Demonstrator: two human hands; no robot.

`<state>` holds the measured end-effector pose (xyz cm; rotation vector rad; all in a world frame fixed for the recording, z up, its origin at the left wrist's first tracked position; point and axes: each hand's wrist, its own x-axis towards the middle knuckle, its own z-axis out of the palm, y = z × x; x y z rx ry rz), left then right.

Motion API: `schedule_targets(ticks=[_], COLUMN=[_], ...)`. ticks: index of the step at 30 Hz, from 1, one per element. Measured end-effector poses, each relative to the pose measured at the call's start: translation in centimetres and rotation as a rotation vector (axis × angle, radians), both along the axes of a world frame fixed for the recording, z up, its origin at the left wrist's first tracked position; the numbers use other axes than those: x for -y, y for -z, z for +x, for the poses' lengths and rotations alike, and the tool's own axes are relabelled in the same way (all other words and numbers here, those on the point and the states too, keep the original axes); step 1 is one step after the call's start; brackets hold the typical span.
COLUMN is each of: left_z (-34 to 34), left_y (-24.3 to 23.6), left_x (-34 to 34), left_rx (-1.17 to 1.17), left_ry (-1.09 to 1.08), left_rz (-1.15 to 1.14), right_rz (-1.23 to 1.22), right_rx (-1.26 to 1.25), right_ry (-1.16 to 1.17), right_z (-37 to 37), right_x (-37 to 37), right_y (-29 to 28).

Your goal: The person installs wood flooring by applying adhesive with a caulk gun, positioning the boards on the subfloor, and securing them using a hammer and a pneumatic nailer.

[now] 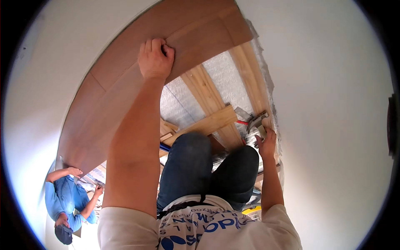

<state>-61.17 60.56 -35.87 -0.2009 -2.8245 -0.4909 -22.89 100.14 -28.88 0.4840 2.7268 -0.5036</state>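
Note:
My left hand [156,58] is closed in a fist on the brown floor planks [179,46], near their inner edge. Its curled fingers hide whatever may be in them. By the right wall, my right hand [267,143] is closed around a claw hammer [256,121], whose curved metal head shows just beyond the fingers. The hammer is over the bare strip beside the planks, near a pale wooden batten [250,75]. The laid planks form a wide brown area that stretches along the left wall.
Wooden battens [204,89] lie over silvery sheeting [225,71], with a loose board [208,125] across them near my knees. A thin red object [241,122] lies beside the hammer. A co-worker in blue [68,196] crouches at lower left. White walls [325,104] rise on both sides.

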Motion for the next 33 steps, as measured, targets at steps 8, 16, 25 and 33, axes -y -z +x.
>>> schedule_targets(ticks=[8,16,25,33], left_z=[-0.2,-0.2,0.0,0.1], left_y=[0.0,0.6,0.4,0.1], left_x=[-0.1,-0.1,0.2,0.1], left_rx=[0.020,-0.010,-0.008,0.011], left_ry=[-0.018,0.017,0.008,-0.002], left_rz=[0.004,0.066,0.013,0.006], right_rz=[0.067,-1.228,-1.239,-1.316], right_rx=[-0.087,-0.263,-0.335,-0.383], right_ry=[-0.117,1.273,1.402,1.433], right_z=[-6.9,-24.1,-27.5,-27.7], right_x=[3.8,17.4,22.4,22.6], right_y=[-4.4,-1.1,1.5,1.8])
